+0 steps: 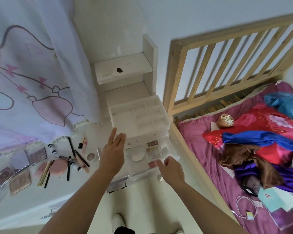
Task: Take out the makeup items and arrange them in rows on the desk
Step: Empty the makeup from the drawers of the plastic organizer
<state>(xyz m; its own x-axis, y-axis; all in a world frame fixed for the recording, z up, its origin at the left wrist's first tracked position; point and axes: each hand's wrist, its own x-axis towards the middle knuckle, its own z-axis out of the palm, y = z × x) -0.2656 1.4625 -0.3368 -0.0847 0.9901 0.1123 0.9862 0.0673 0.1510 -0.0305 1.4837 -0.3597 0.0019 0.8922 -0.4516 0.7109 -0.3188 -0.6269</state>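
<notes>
Palettes [153, 151] lay in the pulled-out drawer [174, 150] of the clear organizer [139, 119], just ahead of the right hand [172, 168]. Its grip was loosely curled and held nothing, with its fingertips over the drawer's front edge beside a pink compact [152, 164]. The left hand [112, 153] hung flat and empty, fingers straight, just left of the drawer. It was nearer the laid-out items [57, 167] on the bench [63, 188]. The right hand seemed better placed to pick, needing a short reach forward and down. Blur hid the palettes' long axis.
</notes>
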